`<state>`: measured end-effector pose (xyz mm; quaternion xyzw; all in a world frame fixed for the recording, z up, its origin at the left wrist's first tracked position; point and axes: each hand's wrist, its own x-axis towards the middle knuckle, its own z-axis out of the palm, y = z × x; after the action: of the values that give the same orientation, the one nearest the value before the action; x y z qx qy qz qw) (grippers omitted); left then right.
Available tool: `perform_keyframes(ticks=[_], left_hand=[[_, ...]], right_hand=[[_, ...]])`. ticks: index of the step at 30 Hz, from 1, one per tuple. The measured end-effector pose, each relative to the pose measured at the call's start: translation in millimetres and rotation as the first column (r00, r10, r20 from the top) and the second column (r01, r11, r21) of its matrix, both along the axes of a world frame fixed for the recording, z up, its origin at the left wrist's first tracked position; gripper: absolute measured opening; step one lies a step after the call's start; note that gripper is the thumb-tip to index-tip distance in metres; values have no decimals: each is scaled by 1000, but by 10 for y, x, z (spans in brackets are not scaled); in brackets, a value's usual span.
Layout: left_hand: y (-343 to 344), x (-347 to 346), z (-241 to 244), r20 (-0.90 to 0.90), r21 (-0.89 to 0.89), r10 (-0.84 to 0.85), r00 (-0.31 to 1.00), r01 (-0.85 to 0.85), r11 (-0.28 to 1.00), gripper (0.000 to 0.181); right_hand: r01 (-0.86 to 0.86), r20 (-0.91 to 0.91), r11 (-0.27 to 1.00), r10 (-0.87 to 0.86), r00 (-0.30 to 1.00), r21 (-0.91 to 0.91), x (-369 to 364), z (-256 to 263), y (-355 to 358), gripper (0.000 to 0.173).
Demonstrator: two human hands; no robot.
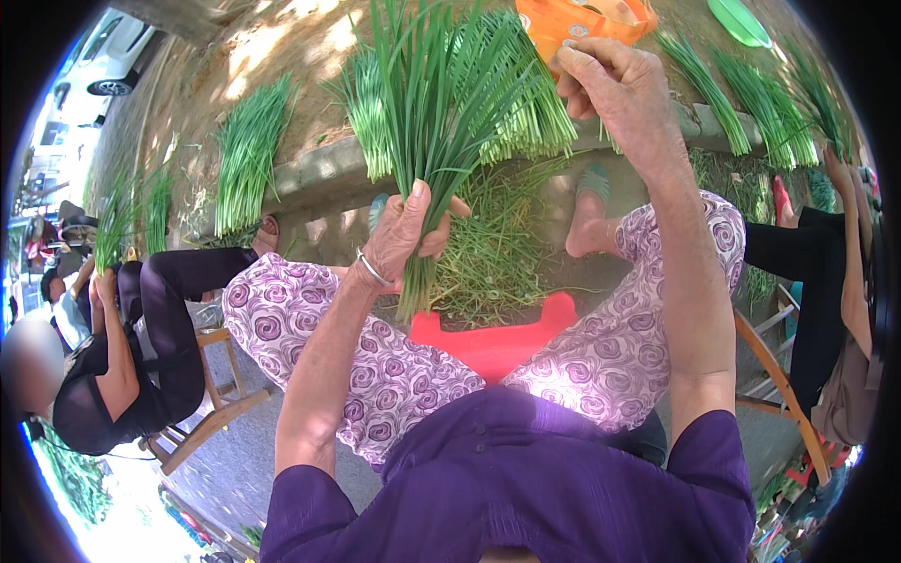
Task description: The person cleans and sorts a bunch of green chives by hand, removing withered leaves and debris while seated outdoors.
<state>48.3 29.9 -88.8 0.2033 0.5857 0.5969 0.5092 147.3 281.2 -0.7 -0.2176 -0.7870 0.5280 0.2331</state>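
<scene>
My left hand (412,232), with a metal bangle on its wrist, grips a bunch of long green garlic chives (426,105) around the lower stems. The leaves fan upward and the pale stem ends hang below my fist. Farther forward, my right hand (623,84) is raised with thumb and fingers drawn together; nothing shows between them. Behind its fingertips in the view lies an orange plastic bag (556,28); whether they touch I cannot tell. Thick piles of chives (535,119) lie just beyond the held bunch. Loose trimmings (493,246) cover the ground between my feet.
A red plastic stool (493,345) shows between my knees. Chives (250,158) rest across a stone curb (317,165). People sit at left (112,373) and right (816,281), beside wooden chairs (211,422). A green basin (739,21) and a white car (105,60) are farther off.
</scene>
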Motion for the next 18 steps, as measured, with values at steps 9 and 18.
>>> perform_keyframes(ticks=[9, 18], left_hand=[[-16, 13, 53, 39, 16, -13, 999, 13, 1000, 64], [-58, -19, 55, 141, 86, -32, 989, 20, 996, 64]], right_hand=[[11, -76, 1000, -10, 997, 4, 39, 33, 133, 25], [116, -143, 992, -121, 982, -42, -2, 140, 112, 22]])
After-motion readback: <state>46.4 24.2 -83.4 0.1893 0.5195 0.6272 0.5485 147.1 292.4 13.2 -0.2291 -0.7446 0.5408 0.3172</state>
